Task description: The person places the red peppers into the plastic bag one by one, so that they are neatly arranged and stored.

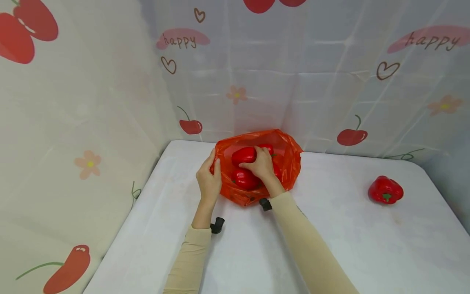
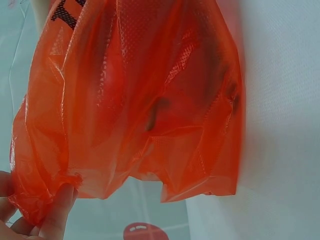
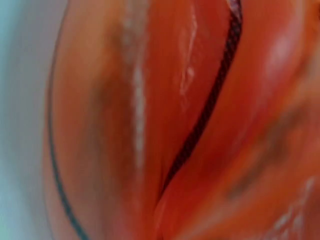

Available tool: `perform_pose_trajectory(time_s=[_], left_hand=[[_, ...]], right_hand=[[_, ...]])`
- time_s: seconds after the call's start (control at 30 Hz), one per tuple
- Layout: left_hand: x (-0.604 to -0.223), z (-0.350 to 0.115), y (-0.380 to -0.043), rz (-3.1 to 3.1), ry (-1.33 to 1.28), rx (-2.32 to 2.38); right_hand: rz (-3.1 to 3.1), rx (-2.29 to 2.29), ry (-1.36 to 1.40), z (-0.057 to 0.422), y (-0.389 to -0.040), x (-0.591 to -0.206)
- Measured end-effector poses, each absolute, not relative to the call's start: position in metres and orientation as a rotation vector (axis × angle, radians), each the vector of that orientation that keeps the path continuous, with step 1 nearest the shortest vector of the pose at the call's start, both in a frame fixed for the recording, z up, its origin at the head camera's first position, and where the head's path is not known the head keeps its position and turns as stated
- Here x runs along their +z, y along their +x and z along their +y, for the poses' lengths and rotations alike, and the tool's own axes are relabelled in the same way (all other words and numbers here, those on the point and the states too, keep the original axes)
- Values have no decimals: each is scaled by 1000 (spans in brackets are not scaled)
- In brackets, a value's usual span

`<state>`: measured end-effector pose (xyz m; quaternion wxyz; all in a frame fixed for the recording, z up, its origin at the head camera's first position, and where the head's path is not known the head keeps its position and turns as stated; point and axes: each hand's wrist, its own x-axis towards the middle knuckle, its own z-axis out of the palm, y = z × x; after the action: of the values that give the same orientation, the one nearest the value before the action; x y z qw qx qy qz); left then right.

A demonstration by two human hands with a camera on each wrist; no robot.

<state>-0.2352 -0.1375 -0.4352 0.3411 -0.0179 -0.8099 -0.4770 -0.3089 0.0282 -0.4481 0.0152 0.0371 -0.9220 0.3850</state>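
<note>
An orange-red plastic bag (image 1: 292,161) stands open at the back of the table, with several red bell peppers inside. My left hand (image 1: 208,181) pinches the left side of its mouth; the left wrist view shows the fingers (image 2: 59,210) gripping the thin plastic edge. Down inside the bag, my right hand (image 1: 262,165) holds a red bell pepper (image 1: 243,156) between thumb and fingers. Just below that hand lies another bell pepper (image 1: 245,179). In the right wrist view, orange plastic (image 3: 170,100) fills nearly everything, so the right hand is hidden there.
One more red bell pepper (image 1: 385,190) lies on the white table (image 1: 367,245), well to the right of the bag. A printed curtain (image 1: 275,102) hangs along the back edge, just behind the bag, and also along the left side.
</note>
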Motion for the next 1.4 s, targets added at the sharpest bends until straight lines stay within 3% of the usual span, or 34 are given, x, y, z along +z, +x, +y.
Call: perform_pose_trajectory(time_s=[0.97,1.4], left_hand=[[-435,-135,-234,-2121,-15,-1257],[-434,-135,-235,-2130,-29,-1250]], right_hand=[[-2587,1514,177,45,-295,-448],[-2191,1462,635,83,-248,-407]])
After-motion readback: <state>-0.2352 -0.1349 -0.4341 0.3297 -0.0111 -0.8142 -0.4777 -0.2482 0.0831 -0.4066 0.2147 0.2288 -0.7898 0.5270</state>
